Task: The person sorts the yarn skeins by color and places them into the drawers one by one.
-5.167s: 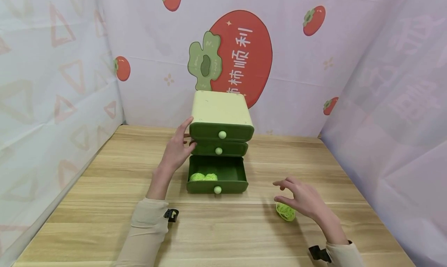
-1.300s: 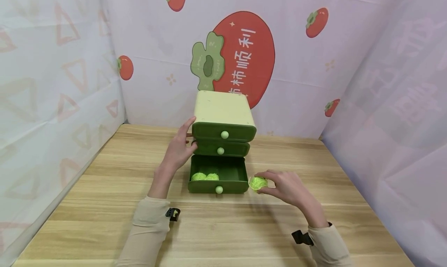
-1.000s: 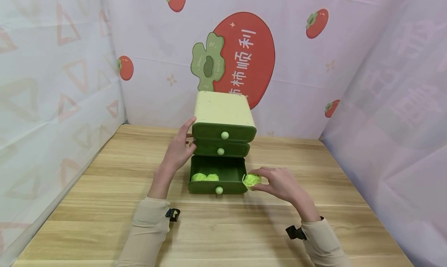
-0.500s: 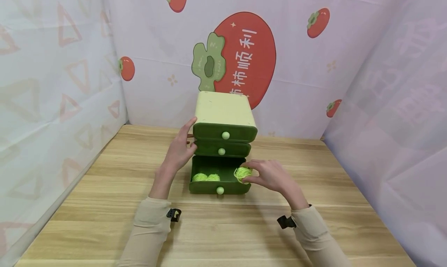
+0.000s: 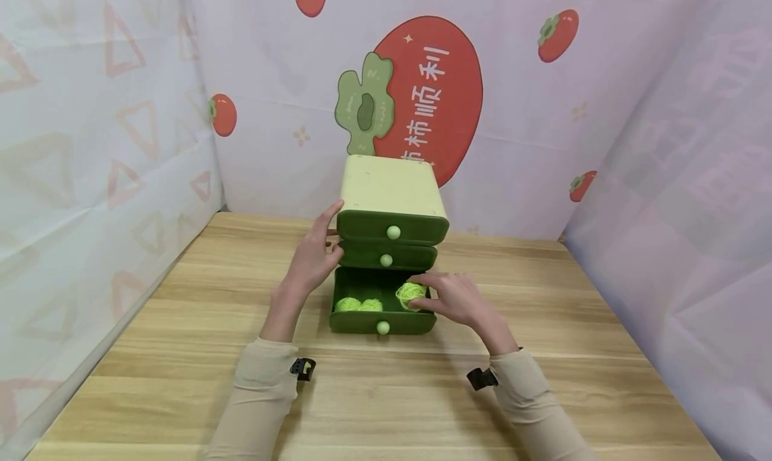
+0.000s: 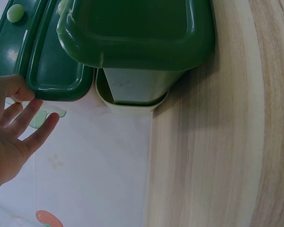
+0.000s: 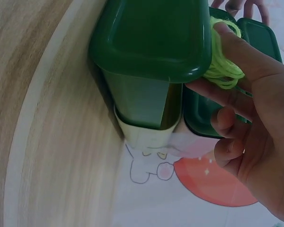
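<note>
A cream cabinet [image 5: 392, 185] with three green drawers stands at the back. Its bottom drawer [image 5: 382, 323] is pulled out, with two lime-green yarn balls [image 5: 359, 305] at its front left. My left hand [image 5: 312, 258] holds the cabinet's left side, thumb at the middle drawer's [image 5: 362, 254] edge and index finger at the top corner. Other fingers [image 6: 42, 130] spread apart in the left wrist view. My right hand [image 5: 455, 299] pinches a third yarn ball [image 5: 410, 295] between thumb and fingers, over the bottom drawer's right part; loose strands show in the right wrist view.
The cabinet rests on a wood-grain table [image 5: 374, 394]. Light printed cloth walls [image 5: 277, 66] surround the back and both sides. The top drawer [image 5: 416, 228] appears closed. Each wrist wears a black strap, one showing a clip [image 5: 303, 368].
My right hand picked up the yarn ball from the table at right and carried it left, over the pulled-out drawer. The left hand stays on the cabinet; the view shifts slightly.
</note>
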Available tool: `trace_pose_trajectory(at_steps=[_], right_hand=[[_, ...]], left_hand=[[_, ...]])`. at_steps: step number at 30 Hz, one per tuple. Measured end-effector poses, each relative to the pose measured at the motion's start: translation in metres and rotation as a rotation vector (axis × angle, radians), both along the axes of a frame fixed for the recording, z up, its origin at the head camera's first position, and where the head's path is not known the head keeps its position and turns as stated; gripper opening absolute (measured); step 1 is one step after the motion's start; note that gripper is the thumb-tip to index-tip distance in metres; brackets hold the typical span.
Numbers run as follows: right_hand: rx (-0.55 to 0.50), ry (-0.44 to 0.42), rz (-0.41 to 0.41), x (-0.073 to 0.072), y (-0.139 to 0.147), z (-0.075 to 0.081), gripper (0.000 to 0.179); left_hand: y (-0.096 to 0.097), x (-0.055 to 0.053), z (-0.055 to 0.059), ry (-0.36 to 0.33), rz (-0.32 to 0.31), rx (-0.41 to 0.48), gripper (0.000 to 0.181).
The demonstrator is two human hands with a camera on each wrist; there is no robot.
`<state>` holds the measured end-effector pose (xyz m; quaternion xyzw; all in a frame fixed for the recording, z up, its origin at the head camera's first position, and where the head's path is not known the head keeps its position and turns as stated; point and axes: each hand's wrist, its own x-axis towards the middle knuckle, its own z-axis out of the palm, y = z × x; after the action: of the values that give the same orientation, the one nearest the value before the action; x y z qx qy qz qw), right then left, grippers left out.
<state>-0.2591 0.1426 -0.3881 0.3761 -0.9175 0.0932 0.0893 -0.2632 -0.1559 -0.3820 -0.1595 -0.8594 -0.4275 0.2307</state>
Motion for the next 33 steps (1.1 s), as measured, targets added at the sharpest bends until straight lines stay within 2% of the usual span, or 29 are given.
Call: trace_pose_trajectory(at_steps=[6, 15, 21, 29, 33], right_hand=[[-0.027, 0.027, -0.021, -0.003, -0.004, -0.005, 0.049], [-0.028, 0.08, -0.053, -0.004, -0.006, -0.01, 0.052], [-0.027, 0.07, -0.059, -0.006, -0.007, -0.012, 0.051], [-0.056, 0.063, -0.043, -0.008, -0.009, -0.013, 0.051], [-0.039, 0.035, -0.052, -0.009, -0.009, -0.015, 0.052]], left_hand=[[0.002, 0.0, -0.001, -0.01, -0.005, 0.009, 0.091], [0.003, -0.003, -0.004, 0.01, -0.004, 0.007, 0.089], [0.002, -0.004, -0.006, -0.001, -0.009, 0.011, 0.09], [0.001, -0.005, -0.003, 0.022, -0.015, -0.003, 0.09], [0.0, -0.004, -0.003, 0.018, -0.014, -0.006, 0.09]])
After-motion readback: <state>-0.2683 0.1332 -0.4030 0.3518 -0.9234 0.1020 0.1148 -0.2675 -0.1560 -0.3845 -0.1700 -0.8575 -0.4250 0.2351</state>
